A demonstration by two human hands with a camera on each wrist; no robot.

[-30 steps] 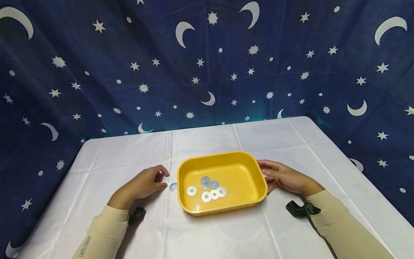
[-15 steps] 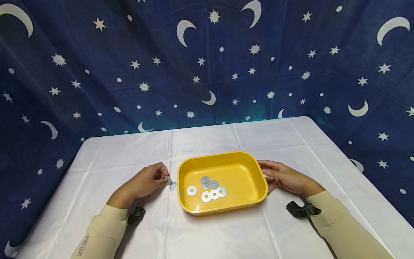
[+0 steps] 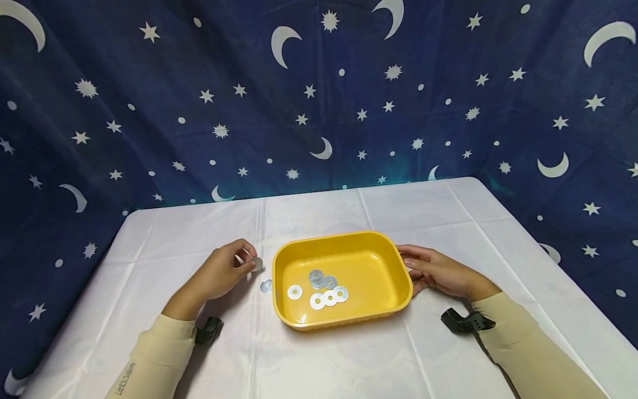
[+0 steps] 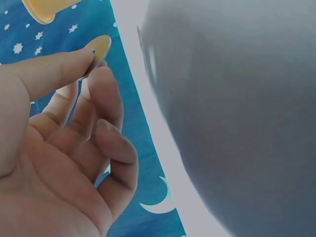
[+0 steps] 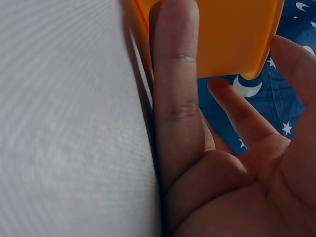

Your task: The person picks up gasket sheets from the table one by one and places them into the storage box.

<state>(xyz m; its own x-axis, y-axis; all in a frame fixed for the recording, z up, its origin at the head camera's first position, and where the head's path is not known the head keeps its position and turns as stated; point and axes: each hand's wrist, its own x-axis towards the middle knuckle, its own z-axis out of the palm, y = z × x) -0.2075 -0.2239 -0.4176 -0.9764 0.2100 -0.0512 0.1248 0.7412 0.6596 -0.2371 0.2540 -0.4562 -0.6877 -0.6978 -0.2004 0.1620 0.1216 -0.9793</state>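
In the head view my left hand point(image 3: 221, 272) is raised a little off the cloth, left of a yellow plastic tray point(image 3: 371, 280). Its thumb and fingers pinch a flat metal washer point(image 3: 257, 264), which the left wrist view also shows as a tilted disc point(image 4: 102, 47) at the thumb tip. Another washer point(image 3: 266, 286) lies on the cloth against the tray's left side. Several washers point(image 3: 294, 292) lie inside the tray, some overlapping. My right hand point(image 3: 444, 273) touches the tray's right end with fairly straight fingers; in the right wrist view one finger point(image 5: 177, 89) lies along the tray wall.
A white cloth point(image 3: 319, 366) covers the table. Behind it and at both sides hangs a dark blue curtain point(image 3: 259, 122) with moons and stars. Each wrist wears a black strap-on device point(image 3: 466, 322).
My left hand has gripped a washer from the cloth and lifted it up and slightly away. The other washer stays beside the tray. My right hand and the tray hold still.
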